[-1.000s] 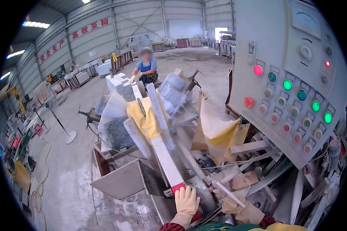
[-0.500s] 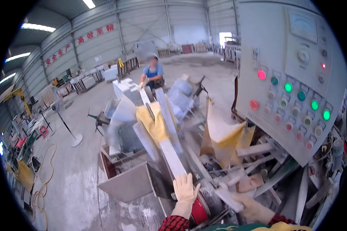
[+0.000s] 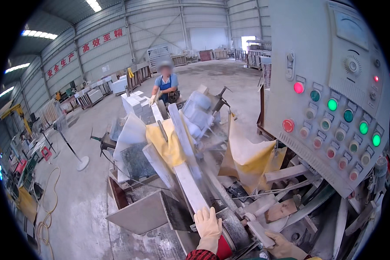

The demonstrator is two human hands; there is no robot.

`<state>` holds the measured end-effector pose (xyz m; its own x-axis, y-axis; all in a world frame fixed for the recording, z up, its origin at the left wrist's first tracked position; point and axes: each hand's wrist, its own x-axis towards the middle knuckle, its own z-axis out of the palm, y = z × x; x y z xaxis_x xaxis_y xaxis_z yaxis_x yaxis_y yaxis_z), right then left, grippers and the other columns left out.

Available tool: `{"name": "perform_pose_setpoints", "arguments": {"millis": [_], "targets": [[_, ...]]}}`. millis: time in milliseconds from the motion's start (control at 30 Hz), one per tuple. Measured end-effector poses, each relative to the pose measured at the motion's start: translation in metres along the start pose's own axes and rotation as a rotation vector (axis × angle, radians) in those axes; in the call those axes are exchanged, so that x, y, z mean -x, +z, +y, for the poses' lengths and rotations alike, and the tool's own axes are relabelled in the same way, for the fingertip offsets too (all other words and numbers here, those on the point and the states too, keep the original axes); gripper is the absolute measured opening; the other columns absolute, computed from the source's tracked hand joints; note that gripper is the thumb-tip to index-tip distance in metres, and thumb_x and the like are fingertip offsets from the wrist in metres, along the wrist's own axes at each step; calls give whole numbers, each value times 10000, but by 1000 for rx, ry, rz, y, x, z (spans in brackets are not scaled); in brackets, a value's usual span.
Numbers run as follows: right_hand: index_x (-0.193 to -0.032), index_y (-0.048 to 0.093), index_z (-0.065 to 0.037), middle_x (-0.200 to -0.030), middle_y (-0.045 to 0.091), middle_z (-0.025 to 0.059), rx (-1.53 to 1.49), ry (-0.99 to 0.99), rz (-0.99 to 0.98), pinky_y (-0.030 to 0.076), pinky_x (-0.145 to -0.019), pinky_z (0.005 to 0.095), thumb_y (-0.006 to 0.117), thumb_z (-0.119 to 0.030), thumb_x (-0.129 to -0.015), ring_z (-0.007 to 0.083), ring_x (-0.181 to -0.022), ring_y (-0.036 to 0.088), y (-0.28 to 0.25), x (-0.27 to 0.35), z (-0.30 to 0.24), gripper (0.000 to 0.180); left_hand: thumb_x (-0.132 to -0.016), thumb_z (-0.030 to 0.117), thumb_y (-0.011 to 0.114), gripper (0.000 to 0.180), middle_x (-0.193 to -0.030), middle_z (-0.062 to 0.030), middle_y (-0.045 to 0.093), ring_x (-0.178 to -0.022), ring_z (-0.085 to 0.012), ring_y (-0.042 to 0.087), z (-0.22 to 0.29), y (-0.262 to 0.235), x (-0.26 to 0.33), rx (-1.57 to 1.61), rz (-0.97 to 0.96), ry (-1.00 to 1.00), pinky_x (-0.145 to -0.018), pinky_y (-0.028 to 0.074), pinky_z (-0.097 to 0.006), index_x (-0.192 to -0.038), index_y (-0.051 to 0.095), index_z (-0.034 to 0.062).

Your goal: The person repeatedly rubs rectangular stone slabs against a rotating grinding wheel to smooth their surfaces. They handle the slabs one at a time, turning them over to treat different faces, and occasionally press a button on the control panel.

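My left hand (image 3: pixel 208 229), in a cream glove, lies with its fingers stretched out on the near end of a long white stone strip (image 3: pixel 190 186). The strip runs away from me through a machine, under a yellow cloth flap (image 3: pixel 172 141). Below that hand is a red roller or belt drum (image 3: pixel 223 247). My right hand (image 3: pixel 285 246), gloved too, is at the lower right, its fingers closed on the end of a short pale stone strip (image 3: pixel 260 234). Part of that hand is cut off by the lower edge.
A co-worker (image 3: pixel 167 83) in a blue apron stands at the machine's far end, a gloved hand on the strip. A grey control panel (image 3: pixel 307 123) with lit buttons hangs at right. Stone offcuts (image 3: pixel 281 209) pile below it. A grey slab bin (image 3: pixel 138 212) stands left.
The whole view has shifted slightly, and the co-worker appears more upright. My left hand stays flat on the long strip; my right hand stays at the short strip, now lower in the picture.
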<state>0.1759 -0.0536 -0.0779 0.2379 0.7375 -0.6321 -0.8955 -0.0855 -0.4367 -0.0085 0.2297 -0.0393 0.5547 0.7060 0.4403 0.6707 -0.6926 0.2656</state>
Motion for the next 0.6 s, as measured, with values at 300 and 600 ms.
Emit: {"name": "perform_pose_setpoints", "arguments": {"millis": [300,600], "targets": [[-1367,519,-30,-891,527,-24,821,-379,-132,422,-692,203,637,-13,-949,45,-768,473,71,41,-2,435,-758,326,775,652,-1370,-237,515,-1265,-458,431,3,6,5,18,-3,-8,-1107,304,-586,-1323,564,77],[-1470,435,-36,-1239,525,100,753,-411,-174,497,-951,330,695,29,-898,200,-1031,573,40,34,15,632,-788,382,756,621,-1337,-252,528,-1248,-480,447,5,-2,17,18,23,47,-1090,314,-589,-1297,582,71]]}}
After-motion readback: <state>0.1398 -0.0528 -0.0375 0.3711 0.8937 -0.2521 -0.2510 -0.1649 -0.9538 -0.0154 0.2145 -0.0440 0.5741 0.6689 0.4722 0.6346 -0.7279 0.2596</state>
